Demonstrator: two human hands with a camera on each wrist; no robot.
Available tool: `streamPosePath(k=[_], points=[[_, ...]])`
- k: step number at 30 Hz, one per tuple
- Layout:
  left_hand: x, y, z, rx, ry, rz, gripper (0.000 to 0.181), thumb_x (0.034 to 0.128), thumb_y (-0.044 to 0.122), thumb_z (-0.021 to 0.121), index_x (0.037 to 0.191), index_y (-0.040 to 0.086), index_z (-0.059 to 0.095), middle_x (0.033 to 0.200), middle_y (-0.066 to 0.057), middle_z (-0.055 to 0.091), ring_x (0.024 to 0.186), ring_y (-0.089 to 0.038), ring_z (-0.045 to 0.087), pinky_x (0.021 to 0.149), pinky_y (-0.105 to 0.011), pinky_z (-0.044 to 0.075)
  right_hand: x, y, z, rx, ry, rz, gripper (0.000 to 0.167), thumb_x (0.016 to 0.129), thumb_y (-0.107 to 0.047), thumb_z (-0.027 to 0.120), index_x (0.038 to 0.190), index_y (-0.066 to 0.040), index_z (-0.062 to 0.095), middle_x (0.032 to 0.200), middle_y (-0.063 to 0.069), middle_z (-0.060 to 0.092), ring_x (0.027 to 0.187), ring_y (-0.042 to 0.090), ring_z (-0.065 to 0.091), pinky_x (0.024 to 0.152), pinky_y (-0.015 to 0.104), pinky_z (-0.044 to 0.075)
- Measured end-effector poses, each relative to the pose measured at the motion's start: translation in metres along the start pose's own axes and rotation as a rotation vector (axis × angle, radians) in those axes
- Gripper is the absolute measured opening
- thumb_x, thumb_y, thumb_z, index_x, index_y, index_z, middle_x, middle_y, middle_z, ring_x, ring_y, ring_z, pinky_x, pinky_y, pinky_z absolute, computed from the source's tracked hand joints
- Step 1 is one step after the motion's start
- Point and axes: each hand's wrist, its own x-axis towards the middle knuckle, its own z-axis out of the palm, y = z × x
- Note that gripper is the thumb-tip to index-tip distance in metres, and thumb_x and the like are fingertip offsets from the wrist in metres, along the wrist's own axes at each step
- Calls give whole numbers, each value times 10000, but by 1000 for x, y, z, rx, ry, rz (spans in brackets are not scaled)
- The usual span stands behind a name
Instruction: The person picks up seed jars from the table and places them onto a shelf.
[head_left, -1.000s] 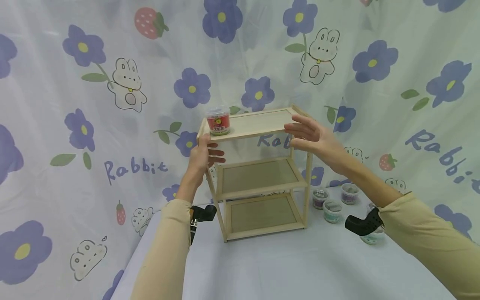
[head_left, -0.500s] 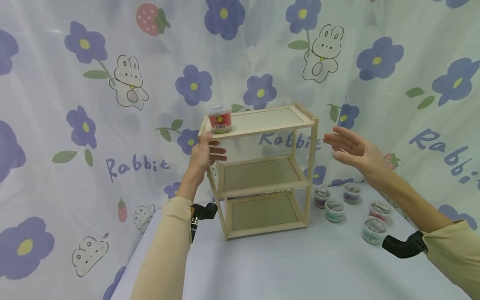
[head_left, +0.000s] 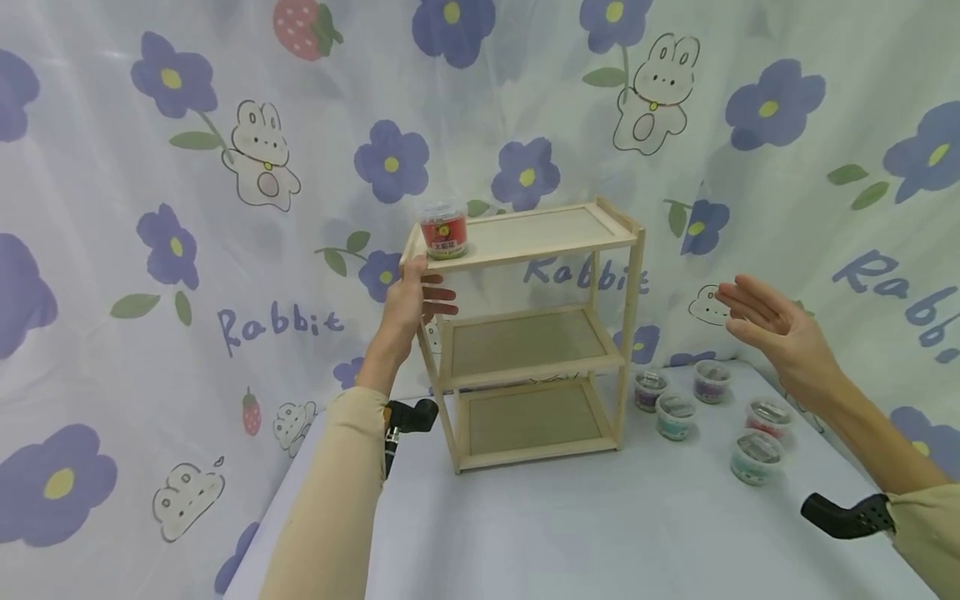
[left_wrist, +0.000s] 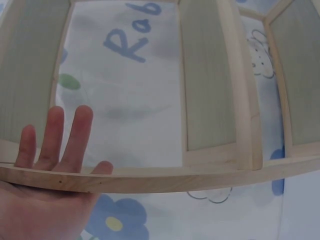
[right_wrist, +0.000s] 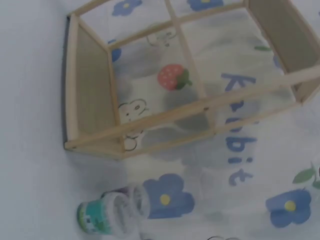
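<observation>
A three-tier light wooden shelf (head_left: 540, 362) stands upright, with a red-labelled clear tub (head_left: 444, 232) at the left end of its top board. My left hand (head_left: 405, 308) touches the shelf's upper left side, under the tub. In the left wrist view, the left hand (left_wrist: 55, 165) lies against a wooden rail (left_wrist: 150, 181) with its fingers extended straight past it. My right hand (head_left: 783, 333) is in the air to the right of the shelf, holding nothing, fingers extended. The right wrist view shows the shelf (right_wrist: 175, 112) but no part of the hand.
Several lidded tubs stand on the white tabletop right of the shelf: a teal one (head_left: 756, 457), another teal one (head_left: 675, 417), a red one (head_left: 768, 417), and purple ones (head_left: 711, 382). A curtain (head_left: 300, 350) printed with flowers and rabbits hangs behind.
My right hand has moved away from the shelf's upper right corner, out to the right and down. The left hand keeps its place at the shelf's left side. The head view has shifted slightly.
</observation>
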Motion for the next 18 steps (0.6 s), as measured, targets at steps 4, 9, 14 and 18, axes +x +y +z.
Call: streamPosePath(k=[4,9,14,18], points=[[0,1,1,0,8,1,623,992,628,273,1127,94,563,1196,-256,657,1003,-360,702,844,-329,397,-8,12,-13,21,27,8,660,973,137,439,1560,-36,193,1424,-52,532,1289,1,511,951,111,426],[1,1,2,4,13,7,604,994,615,275,1102,96,564,1088,-186,698,1000,-367,703,862,-365,402,-17,28,-28,35,71,40,680,972,129,456,1567,-37,172,1390,-88,542,1254,-29,524,938,110,433],[1,1,2,11,15,10,602,997,609,270,1107,95,562,1059,-158,708,988,-355,710,844,-361,398,-23,42,-41,5,125,80,708,977,97,484,1572,-16,115,1347,-132,539,1206,-75,536,917,82,426],[1,1,2,9,17,4,602,999,604,267,1110,89,559,1099,-191,698,972,-343,716,827,-356,397,-29,52,-52,-82,171,134,724,989,30,521,1581,-56,114,1337,-154,500,1174,-126,519,899,41,399]])
